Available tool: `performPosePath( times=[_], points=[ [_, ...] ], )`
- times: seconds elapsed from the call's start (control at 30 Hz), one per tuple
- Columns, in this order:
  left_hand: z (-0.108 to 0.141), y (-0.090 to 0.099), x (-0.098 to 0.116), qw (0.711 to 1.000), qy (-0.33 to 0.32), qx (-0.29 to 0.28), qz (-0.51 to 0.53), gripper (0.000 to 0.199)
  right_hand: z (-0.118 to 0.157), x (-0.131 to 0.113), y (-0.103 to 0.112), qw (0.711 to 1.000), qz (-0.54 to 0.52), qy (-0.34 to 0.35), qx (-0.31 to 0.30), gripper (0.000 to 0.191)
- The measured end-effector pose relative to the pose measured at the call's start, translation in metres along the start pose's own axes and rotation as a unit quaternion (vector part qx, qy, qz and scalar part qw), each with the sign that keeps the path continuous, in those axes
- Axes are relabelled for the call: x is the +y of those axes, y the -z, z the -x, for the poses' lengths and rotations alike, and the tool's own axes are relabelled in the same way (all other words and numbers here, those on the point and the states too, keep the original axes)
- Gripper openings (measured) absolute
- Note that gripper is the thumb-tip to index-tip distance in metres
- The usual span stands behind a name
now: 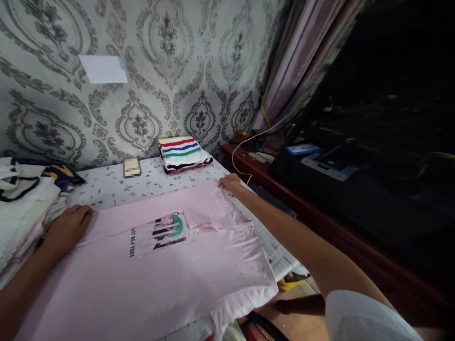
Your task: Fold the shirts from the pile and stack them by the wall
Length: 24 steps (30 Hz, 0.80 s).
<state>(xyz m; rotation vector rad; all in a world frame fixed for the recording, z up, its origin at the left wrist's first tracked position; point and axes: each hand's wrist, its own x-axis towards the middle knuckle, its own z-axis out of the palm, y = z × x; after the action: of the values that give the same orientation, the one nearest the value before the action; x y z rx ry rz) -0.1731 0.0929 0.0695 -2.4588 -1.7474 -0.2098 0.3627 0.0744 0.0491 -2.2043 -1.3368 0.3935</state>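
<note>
A pale pink T-shirt lies spread over the patterned white cover, its printed picture and lettering facing up and turned sideways. At its far left edge, my left hand has its fingers curled down onto the cloth, closed on it. My right hand pinches the far right corner of the shirt, near the sleeve. A fold runs across the cloth from the print toward the right, and the near right part hangs over the edge of the bed.
A folded stack of clothes, striped on top, sits by the wall. Left of it is a small blurred box. Loose clothes are heaped at the left. A dark red cabinet stands at the right, with a white cable beside it.
</note>
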Motion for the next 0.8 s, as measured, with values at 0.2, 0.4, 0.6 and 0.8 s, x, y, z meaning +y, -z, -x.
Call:
performPosePath(
  times=[0.2,0.4,0.6,0.8],
  points=[
    [0.007,-0.008,-0.002,0.999,0.002,0.030,0.016,0.050,0.011,-0.001,0.006,0.998,0.047,0.001,0.049,0.035],
    [0.008,-0.019,-0.010,0.998,0.006,0.049,0.032,0.047,0.016,0.002,0.013,0.987,0.093,0.133,0.015,0.042],
    [0.007,-0.022,-0.015,0.998,-0.005,0.048,0.043,0.049,0.008,0.009,0.007,0.985,0.140,0.103,0.019,0.028],
    [0.007,-0.020,-0.012,0.999,0.004,0.034,0.033,0.048,0.016,-0.003,0.013,0.982,0.150,0.116,0.023,0.044]
  ],
)
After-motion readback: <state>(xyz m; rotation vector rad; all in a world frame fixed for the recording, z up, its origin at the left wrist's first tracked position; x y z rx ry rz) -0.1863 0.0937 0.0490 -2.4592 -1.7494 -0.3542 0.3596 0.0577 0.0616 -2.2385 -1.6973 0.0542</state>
